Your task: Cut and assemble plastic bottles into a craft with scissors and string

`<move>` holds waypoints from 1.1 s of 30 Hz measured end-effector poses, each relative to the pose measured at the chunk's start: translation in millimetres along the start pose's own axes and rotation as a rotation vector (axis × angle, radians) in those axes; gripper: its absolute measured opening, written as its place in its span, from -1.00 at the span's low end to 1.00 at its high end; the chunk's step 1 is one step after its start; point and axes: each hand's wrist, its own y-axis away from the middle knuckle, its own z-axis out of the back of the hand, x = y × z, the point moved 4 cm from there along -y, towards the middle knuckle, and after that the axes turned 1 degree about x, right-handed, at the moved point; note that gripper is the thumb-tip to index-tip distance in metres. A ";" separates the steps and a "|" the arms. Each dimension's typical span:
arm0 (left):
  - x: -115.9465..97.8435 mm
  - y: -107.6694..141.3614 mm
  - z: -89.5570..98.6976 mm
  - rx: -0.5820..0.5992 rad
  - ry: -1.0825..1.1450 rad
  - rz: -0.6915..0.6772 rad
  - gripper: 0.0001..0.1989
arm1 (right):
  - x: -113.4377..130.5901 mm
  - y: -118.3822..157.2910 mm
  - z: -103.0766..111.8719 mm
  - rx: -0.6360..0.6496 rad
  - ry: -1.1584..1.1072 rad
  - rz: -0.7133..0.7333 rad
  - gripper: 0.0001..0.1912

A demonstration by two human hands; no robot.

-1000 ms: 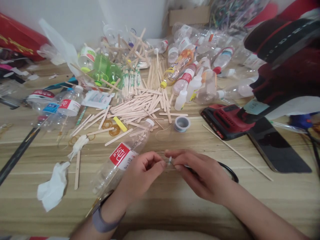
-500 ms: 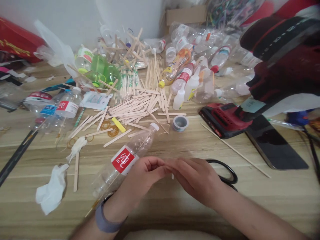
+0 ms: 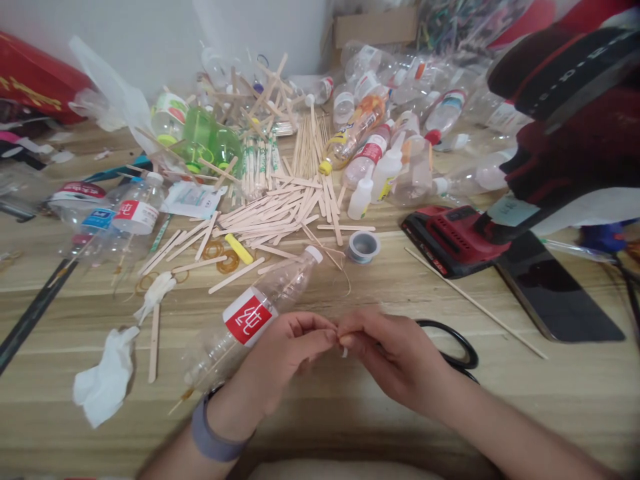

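Observation:
My left hand [image 3: 295, 350] and my right hand [image 3: 385, 350] meet fingertip to fingertip above the near part of the table. Both are pinched. A tiny white piece [image 3: 345, 352] shows under the right fingertips; what the left fingertips hold is too small to make out. A clear bottle [image 3: 210, 347] with a red and white label lies tilted beside and partly behind my left hand, its white cap pointing away. Black scissors handles [image 3: 467, 347] stick out from behind my right wrist. Just beyond the hands a thin curved strand [image 3: 349, 283] shows.
Wooden sticks [image 3: 270, 217] lie heaped mid-table, with a grey tape roll [image 3: 363, 247] nearby. At right are a red and black power drill [image 3: 455, 240], a phone [image 3: 560, 287] and a thin stick [image 3: 475, 303]. Crumpled tissue [image 3: 105, 380] lies left; plastic bottles [image 3: 370, 153] crowd the back.
My fingertips have shifted from overlapping to a pinch facing each other, with the right hand's thumb now showing. The thin strand beyond the hands now curves nearer to them.

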 end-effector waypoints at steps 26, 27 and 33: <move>1.5 2.6 -2.1 -0.042 -0.192 -0.197 -0.78 | -16.4 -1.5 -7.6 -0.173 -0.393 -0.415 -0.79; 0.1 2.7 -1.9 -0.060 -0.191 -0.199 -0.78 | -18.0 -1.2 -7.2 -0.186 -0.420 -0.436 -0.80; -8.0 3.0 2.8 -0.159 -0.239 -0.246 -0.78 | -22.0 -2.7 -5.6 -0.113 -0.387 -0.477 -0.84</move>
